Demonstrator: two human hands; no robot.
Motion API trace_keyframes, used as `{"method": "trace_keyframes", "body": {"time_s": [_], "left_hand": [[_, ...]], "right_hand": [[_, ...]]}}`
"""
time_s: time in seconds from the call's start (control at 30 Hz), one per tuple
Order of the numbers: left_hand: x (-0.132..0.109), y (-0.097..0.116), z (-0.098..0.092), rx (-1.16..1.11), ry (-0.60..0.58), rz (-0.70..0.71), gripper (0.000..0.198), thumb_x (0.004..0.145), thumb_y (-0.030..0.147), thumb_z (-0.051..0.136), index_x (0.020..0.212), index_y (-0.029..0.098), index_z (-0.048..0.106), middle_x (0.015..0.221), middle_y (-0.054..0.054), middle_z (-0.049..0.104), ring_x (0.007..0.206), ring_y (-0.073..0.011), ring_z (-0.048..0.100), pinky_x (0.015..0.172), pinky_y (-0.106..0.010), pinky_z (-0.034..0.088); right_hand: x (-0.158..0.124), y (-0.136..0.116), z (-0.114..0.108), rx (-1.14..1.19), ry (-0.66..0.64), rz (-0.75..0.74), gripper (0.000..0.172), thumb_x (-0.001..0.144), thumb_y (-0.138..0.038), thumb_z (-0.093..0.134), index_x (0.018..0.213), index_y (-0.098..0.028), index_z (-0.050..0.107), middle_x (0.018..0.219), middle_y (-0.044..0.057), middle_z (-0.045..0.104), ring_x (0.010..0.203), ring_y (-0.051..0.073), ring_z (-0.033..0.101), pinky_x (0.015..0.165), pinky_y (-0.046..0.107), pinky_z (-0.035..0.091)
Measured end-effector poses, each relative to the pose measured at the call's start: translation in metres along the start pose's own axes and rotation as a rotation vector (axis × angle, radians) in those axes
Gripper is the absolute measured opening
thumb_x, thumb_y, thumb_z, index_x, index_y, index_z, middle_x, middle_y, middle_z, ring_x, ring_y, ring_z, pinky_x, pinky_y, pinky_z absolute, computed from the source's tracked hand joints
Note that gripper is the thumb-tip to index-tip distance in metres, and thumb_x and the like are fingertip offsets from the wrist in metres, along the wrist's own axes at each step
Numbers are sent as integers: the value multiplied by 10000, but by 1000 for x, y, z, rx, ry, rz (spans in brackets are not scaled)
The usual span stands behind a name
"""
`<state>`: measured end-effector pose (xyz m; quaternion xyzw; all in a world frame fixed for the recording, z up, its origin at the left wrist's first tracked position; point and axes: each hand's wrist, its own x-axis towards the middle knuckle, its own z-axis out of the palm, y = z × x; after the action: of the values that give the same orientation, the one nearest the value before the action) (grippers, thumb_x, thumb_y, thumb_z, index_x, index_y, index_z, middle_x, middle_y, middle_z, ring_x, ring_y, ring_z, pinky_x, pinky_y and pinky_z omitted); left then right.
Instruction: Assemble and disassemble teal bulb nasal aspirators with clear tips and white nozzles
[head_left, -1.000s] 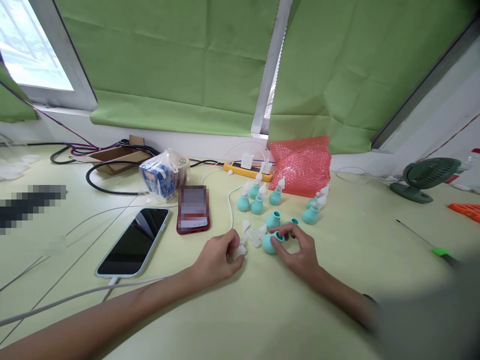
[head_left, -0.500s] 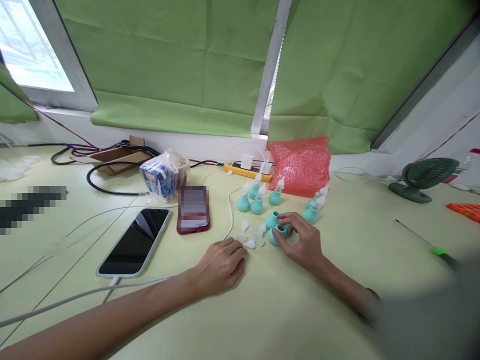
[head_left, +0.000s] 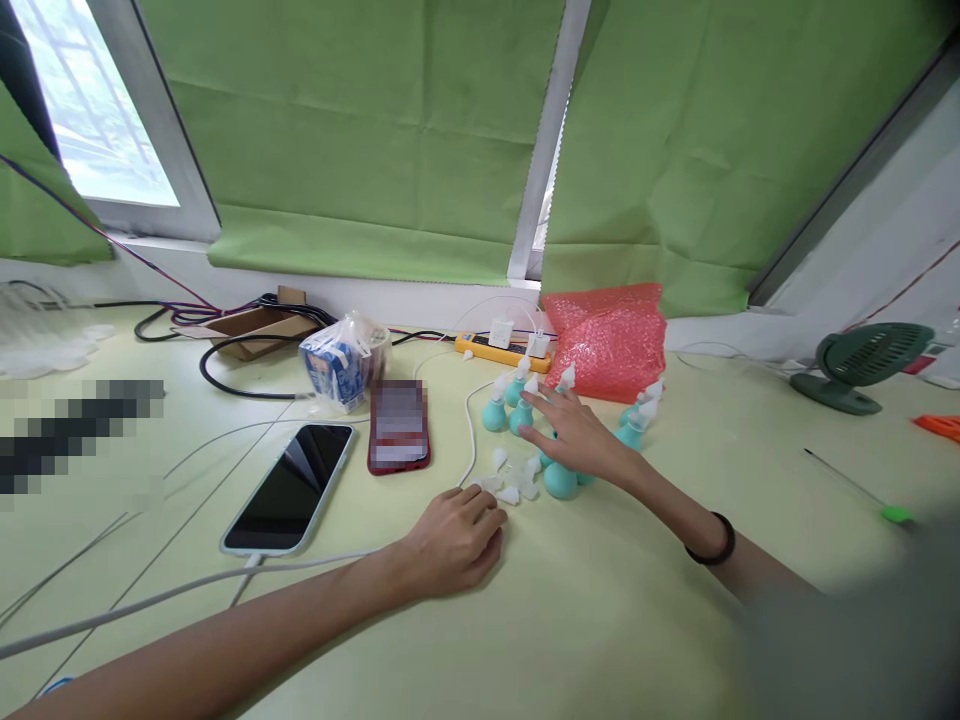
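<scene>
My left hand (head_left: 459, 540) rests on the table with its fingers curled in, and nothing shows between them. Just beyond its knuckles lies a pile of small white translucent pieces (head_left: 508, 494). Fingers apart, my right hand (head_left: 576, 432) stretches over the teal squeeze bulbs. Its fingertips are beside a teal bulb with a white tip (head_left: 520, 418); whether they touch it I cannot tell. Under the palm sits a teal bulb (head_left: 560, 481), with others partly hidden by the hand. Another white-tipped bulb (head_left: 494, 414) stands to the left, and more stand right of the wrist (head_left: 631, 432).
Left of my hands lie a pale-cased phone (head_left: 289, 490) on a cable and a red-cased phone (head_left: 399, 425). Behind are a bagged blue box (head_left: 337, 370), a yellow power strip (head_left: 495, 352) and a red bubble-wrap pouch (head_left: 607, 340). A green fan (head_left: 862, 365) stands at right.
My right hand has let go of the open teal bulb it was touching and moved up and left, fingers stretching toward the white-tipped bulbs. My left hand keeps its place on the table.
</scene>
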<state>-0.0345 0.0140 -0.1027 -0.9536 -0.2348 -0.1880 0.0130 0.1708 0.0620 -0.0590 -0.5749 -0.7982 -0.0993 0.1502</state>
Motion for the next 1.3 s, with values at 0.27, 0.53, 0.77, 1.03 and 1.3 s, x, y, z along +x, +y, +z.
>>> {"method": "trace_keyframes", "body": {"time_s": [0.27,0.53,0.77,1.03,1.3], "left_hand": [[-1,-1,0,-16,68,8,164,766,168,362,816,141,516,789,-73,558,711,-175,497,599,-286,416],[-1,-1,-3,-201,191,-59,172,761,164,374,840,139,525,781,-77,560,718,-167,503,626,-278,420],[-3,-7,-13,-511,231,-161,232,801,255,309,880,138,493,777,-76,527,732,-168,485,647,-281,397],[4,-6,-8,-901,29,-389,384,841,358,279,548,147,408,506,28,383,496,-84,352,500,-213,297],[11,-14,5,-1368,72,-633,415,820,459,249,576,154,388,478,27,390,410,-73,349,412,-207,260]], "right_hand": [[-3,-7,-7,146,459,33,544,673,-410,544,1160,-205,415,1028,114,394,997,284,370,807,471,361],[-51,-42,-27,380,794,-18,646,622,-300,605,1192,-229,309,1073,118,347,1023,298,377,785,477,399],[-86,-65,14,515,381,-305,491,615,-59,479,1060,-263,452,1019,85,414,878,202,502,617,309,479],[-87,-65,16,488,245,-393,439,600,-73,415,992,-243,518,1020,66,509,866,164,543,648,265,477],[-90,-66,15,416,305,-505,425,644,-84,429,1036,-245,467,1041,82,524,907,171,544,625,257,483]]}}
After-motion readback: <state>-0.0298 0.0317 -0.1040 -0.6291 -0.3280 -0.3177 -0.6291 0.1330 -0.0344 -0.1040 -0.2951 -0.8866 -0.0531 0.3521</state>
